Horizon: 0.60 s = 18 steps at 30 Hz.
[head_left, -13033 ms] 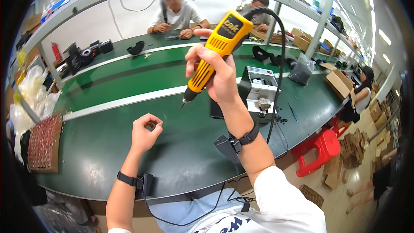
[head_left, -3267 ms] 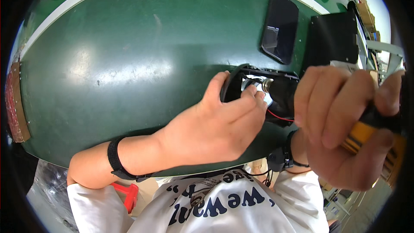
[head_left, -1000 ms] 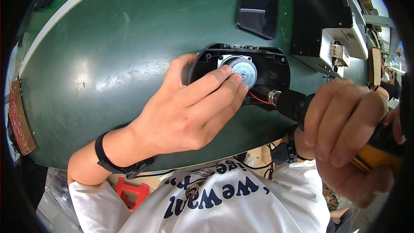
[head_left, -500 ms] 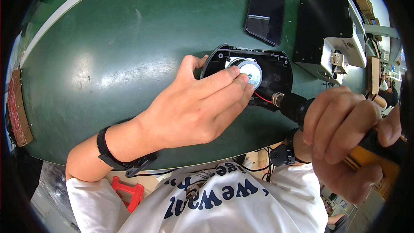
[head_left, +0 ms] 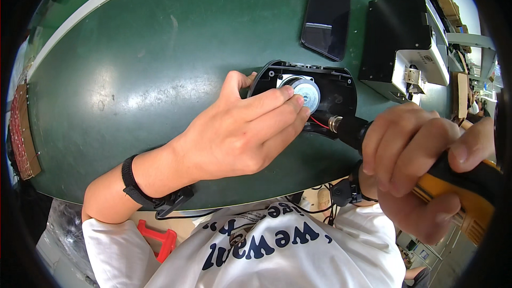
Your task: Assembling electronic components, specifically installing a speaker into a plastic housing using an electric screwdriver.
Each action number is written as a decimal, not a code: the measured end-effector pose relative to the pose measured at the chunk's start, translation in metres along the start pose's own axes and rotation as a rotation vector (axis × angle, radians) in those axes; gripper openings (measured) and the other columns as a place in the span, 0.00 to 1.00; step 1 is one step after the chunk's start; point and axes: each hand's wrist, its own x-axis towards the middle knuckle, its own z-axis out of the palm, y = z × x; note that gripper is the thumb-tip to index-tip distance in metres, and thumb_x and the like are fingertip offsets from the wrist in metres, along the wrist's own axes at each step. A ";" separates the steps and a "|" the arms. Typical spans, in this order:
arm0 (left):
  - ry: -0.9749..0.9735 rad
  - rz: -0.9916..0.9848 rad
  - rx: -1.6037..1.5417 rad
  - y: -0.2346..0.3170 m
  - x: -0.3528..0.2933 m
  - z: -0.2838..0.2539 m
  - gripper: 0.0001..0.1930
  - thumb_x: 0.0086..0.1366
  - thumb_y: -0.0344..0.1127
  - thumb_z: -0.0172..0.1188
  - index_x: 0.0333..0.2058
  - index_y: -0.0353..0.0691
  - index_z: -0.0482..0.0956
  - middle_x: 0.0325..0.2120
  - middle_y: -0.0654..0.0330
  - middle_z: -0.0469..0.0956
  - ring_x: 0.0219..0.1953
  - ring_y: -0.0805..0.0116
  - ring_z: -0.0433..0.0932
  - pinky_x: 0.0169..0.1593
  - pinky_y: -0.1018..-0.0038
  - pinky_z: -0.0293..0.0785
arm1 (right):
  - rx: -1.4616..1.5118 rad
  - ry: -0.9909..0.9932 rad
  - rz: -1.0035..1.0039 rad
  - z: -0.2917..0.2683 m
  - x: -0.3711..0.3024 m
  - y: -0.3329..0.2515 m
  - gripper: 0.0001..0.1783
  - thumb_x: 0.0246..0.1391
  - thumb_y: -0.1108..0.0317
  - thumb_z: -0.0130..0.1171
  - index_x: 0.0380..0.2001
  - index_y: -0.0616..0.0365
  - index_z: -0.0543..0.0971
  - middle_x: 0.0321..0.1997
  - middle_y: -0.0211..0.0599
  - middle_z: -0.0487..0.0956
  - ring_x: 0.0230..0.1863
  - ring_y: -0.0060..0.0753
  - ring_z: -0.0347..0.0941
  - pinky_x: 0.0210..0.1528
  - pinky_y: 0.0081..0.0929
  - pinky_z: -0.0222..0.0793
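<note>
Housing [head_left: 337, 93] lies crosswise, left hand [head_left: 242, 133] grasping it. Right hand [head_left: 408, 157] grips driver [head_left: 464, 194], nose [head_left: 352, 131] at housing's near-right corner.

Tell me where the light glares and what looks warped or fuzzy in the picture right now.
All in the head view: pale glare spots the left side of the green table; a light reflection crosses the dark phone; table edges bow, and the corners go black; the right hand, large in view, seems slightly soft.
</note>
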 end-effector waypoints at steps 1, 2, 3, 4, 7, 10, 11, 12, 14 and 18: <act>0.001 0.000 0.000 -0.001 0.000 0.000 0.24 0.46 0.32 0.73 0.46 0.37 0.85 0.44 0.60 0.81 0.46 0.66 0.82 0.33 0.66 0.54 | 0.016 0.011 0.008 0.000 -0.001 0.001 0.22 0.65 0.56 0.61 0.52 0.49 0.62 0.21 0.26 0.74 0.15 0.20 0.70 0.16 0.20 0.67; -0.003 0.001 -0.011 -0.002 0.001 0.000 0.24 0.47 0.32 0.73 0.46 0.37 0.85 0.44 0.60 0.81 0.47 0.66 0.82 0.33 0.66 0.54 | 0.014 0.010 0.009 -0.001 0.000 0.000 0.22 0.65 0.56 0.61 0.52 0.49 0.62 0.21 0.26 0.74 0.15 0.20 0.70 0.16 0.20 0.67; -0.006 0.003 -0.023 -0.003 0.002 0.000 0.24 0.47 0.32 0.72 0.46 0.37 0.85 0.44 0.60 0.81 0.47 0.66 0.82 0.33 0.66 0.54 | -0.004 -0.017 0.034 -0.003 0.002 -0.002 0.22 0.65 0.55 0.61 0.51 0.49 0.62 0.21 0.26 0.73 0.15 0.20 0.70 0.17 0.20 0.67; -0.003 0.004 -0.024 -0.004 0.003 0.001 0.24 0.47 0.32 0.72 0.46 0.37 0.85 0.44 0.60 0.81 0.47 0.66 0.82 0.33 0.66 0.54 | -0.023 -0.046 0.058 -0.004 0.004 -0.003 0.22 0.65 0.55 0.62 0.51 0.49 0.62 0.21 0.25 0.73 0.15 0.20 0.70 0.17 0.20 0.68; 0.037 0.027 -0.007 -0.006 0.006 0.001 0.23 0.48 0.32 0.72 0.46 0.37 0.85 0.43 0.60 0.81 0.46 0.66 0.82 0.33 0.66 0.54 | -0.003 -0.016 0.050 -0.002 0.006 -0.004 0.22 0.65 0.55 0.62 0.50 0.49 0.62 0.20 0.25 0.73 0.15 0.21 0.69 0.18 0.21 0.68; 0.017 0.023 -0.009 -0.007 0.003 -0.009 0.21 0.51 0.32 0.72 0.46 0.37 0.85 0.43 0.61 0.80 0.44 0.66 0.82 0.34 0.65 0.58 | 0.028 0.007 0.068 0.004 0.006 -0.005 0.22 0.65 0.57 0.63 0.50 0.51 0.62 0.20 0.28 0.73 0.15 0.23 0.68 0.19 0.24 0.70; 0.054 0.068 -0.028 -0.002 0.010 -0.001 0.21 0.52 0.32 0.72 0.47 0.37 0.84 0.44 0.61 0.80 0.44 0.67 0.81 0.35 0.64 0.60 | -0.030 0.018 0.082 0.004 0.008 -0.020 0.22 0.64 0.58 0.63 0.49 0.52 0.63 0.20 0.29 0.73 0.15 0.24 0.68 0.20 0.25 0.70; 0.034 0.074 0.030 -0.003 0.003 -0.001 0.21 0.54 0.33 0.71 0.48 0.38 0.84 0.45 0.62 0.80 0.45 0.68 0.81 0.36 0.64 0.62 | 0.062 0.087 0.025 0.010 0.003 -0.006 0.21 0.63 0.60 0.64 0.47 0.53 0.63 0.20 0.30 0.73 0.14 0.25 0.67 0.18 0.26 0.69; 0.004 0.071 0.004 -0.005 0.005 0.000 0.22 0.56 0.35 0.71 0.50 0.39 0.83 0.46 0.62 0.79 0.47 0.69 0.79 0.37 0.63 0.64 | 0.103 0.271 0.021 0.022 -0.001 -0.001 0.23 0.59 0.60 0.68 0.43 0.54 0.63 0.16 0.29 0.70 0.13 0.25 0.64 0.13 0.26 0.64; -0.034 0.005 -0.032 -0.007 -0.008 -0.002 0.28 0.54 0.41 0.74 0.53 0.42 0.80 0.52 0.62 0.78 0.51 0.68 0.77 0.42 0.63 0.64 | 0.271 0.225 -0.096 0.004 0.001 -0.017 0.22 0.61 0.61 0.64 0.47 0.56 0.63 0.15 0.28 0.68 0.14 0.24 0.64 0.16 0.23 0.65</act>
